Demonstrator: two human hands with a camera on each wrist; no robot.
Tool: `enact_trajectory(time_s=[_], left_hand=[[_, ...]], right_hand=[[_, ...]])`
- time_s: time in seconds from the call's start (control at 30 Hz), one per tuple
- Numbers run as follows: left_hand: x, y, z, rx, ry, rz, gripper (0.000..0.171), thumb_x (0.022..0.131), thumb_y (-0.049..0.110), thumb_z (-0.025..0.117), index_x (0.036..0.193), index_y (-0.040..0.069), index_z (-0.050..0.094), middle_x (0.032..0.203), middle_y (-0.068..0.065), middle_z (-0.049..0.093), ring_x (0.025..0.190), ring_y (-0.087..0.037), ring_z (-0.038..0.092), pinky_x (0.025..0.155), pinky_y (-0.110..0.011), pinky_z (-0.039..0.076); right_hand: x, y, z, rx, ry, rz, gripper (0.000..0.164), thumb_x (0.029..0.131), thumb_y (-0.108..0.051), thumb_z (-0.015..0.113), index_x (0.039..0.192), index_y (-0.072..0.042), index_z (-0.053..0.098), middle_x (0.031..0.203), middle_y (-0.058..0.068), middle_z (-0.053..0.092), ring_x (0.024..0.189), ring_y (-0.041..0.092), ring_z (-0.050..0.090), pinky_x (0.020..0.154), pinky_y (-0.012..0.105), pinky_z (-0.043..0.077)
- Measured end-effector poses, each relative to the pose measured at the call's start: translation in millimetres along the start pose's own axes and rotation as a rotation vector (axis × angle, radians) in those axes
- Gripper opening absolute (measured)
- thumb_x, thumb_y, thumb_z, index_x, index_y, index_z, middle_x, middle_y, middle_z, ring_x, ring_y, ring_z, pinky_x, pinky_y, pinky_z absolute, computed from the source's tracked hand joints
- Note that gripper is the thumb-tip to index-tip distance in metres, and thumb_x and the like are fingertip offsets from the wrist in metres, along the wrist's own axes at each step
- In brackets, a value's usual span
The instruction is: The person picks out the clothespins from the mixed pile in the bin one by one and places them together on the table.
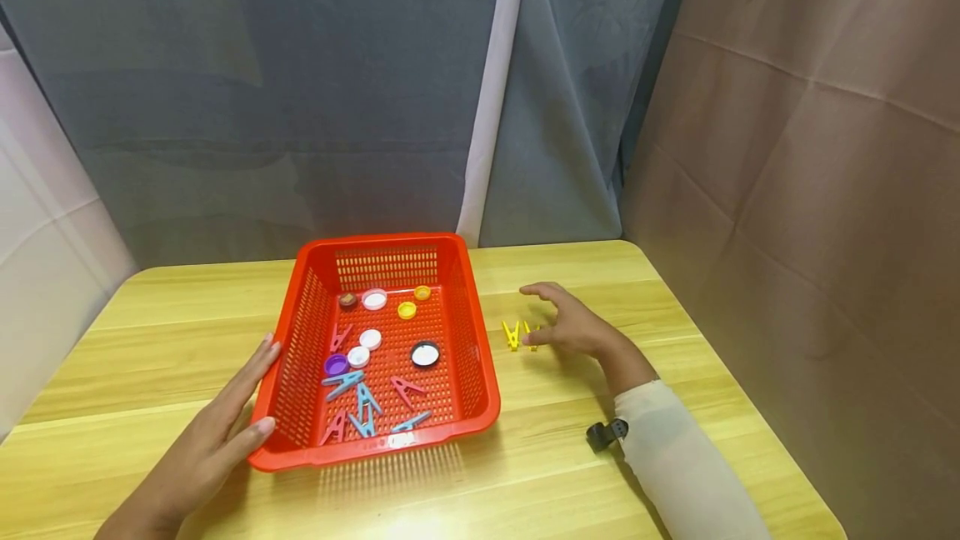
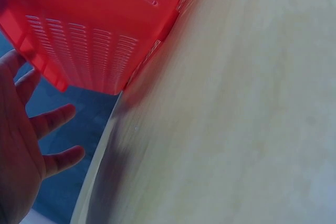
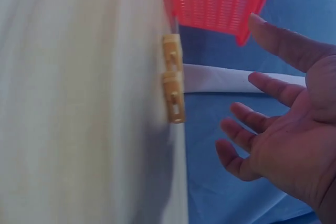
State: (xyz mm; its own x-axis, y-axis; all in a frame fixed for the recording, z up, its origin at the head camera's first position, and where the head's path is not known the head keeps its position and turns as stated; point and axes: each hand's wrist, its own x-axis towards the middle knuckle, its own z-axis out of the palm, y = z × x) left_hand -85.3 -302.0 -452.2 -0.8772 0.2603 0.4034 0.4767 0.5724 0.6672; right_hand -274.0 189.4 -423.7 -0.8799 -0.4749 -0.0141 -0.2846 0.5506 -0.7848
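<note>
A red plastic basket (image 1: 491,407) stands on the table, holding blue clothespins (image 1: 345,384), pink clothespins (image 1: 407,390) and several bottle caps (image 1: 425,354). At the basket's left rim rests my left hand (image 1: 202,448), its fingers extended along the side. To the right of the basket, two yellow clothespins (image 1: 512,335) stand side by side on the table. My right hand (image 1: 573,323) hovers over them with fingers spread and nothing in its grasp. In the right wrist view the same clothespins (image 3: 173,80) appear apart from the right hand's fingers.
The wooden table (image 1: 555,473) runs up to a grey curtain (image 1: 360,90) at the back. A brown cloth wall (image 1: 817,207) borders the right side, and a white cloth (image 1: 45,182) hangs at the left. A black strap-like device (image 1: 606,435) sits at the right wrist.
</note>
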Motion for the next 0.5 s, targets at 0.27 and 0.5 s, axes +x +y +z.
enact_trajectory(time_s=[0.27,0.5], left_hand=[[-0.5,-3.6,1.3,0.0,0.005,0.016,0.087,0.1,-0.001,0.064,0.175,0.017,0.025,0.186,0.004,0.014,0.165,0.01,0.011,0.116,0.001,0.013],[-0.1,-5.2,2.0,-0.008,0.013,0.01,0.087,0.1,-0.001,0.064,0.175,0.017,0.026,0.186,0.003,0.014,0.166,0.008,0.011,0.117,0.0,0.012]], right_hand=[[-4.0,-26.3,-6.6,0.018,0.025,-0.096,0.074,0.094,-0.018,0.085,0.159,-0.01,0.052,0.17,0.015,0.046,0.157,0.046,0.04,0.121,0.073,0.038],[-4.1,-65.5,-1.9,0.052,-0.021,-0.233,0.067,0.097,-0.016,0.081,0.158,-0.008,0.055,0.166,0.014,0.051,0.152,0.043,0.049,0.117,0.064,0.048]])
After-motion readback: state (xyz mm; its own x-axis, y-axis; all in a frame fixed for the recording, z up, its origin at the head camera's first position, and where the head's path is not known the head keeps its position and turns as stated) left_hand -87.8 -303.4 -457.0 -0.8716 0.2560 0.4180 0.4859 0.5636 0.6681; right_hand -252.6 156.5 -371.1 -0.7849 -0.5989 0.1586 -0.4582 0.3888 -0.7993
